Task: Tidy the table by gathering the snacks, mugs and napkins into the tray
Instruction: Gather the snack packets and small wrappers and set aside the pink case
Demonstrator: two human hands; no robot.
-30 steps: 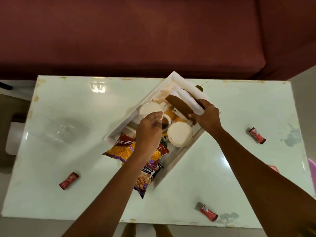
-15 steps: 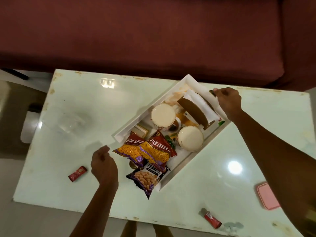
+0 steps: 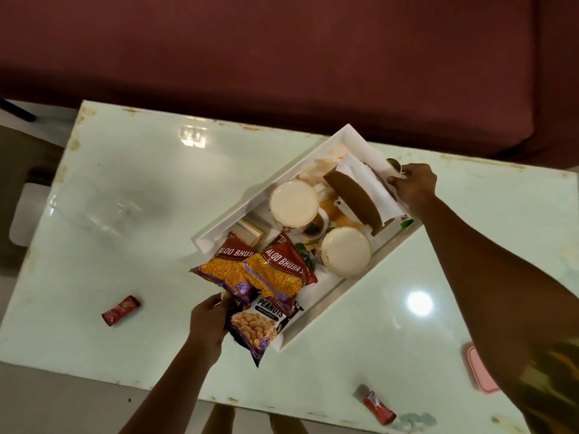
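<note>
Head view: your left hand [image 3: 209, 321] pinched the near end of the white tray [image 3: 225, 227], under the snack packets [image 3: 269, 277]; your right hand [image 3: 413, 187] gripped its far rim.
Risk: glossy packets overhung the near edge and could slide off; two mugs [image 3: 344, 255] might tip.
Materials: smooth glass table [image 3: 156, 198], crinkly foil, soft napkins [image 3: 369, 186].
Left out: red wrapped sweets [image 3: 120, 310].

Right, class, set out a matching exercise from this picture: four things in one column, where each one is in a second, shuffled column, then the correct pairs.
Things
1. peanuts packet
2. right hand
3. red wrapped candy
4. pink container

Places
A. at the table's right edge, partly hidden by the arm
B. on the tray's far end
C. alone on the table, left of the tray
D. overhanging the tray's near end, beside the left hand

Pairs: 1-D, 2-B, 3-C, 4-A
</note>
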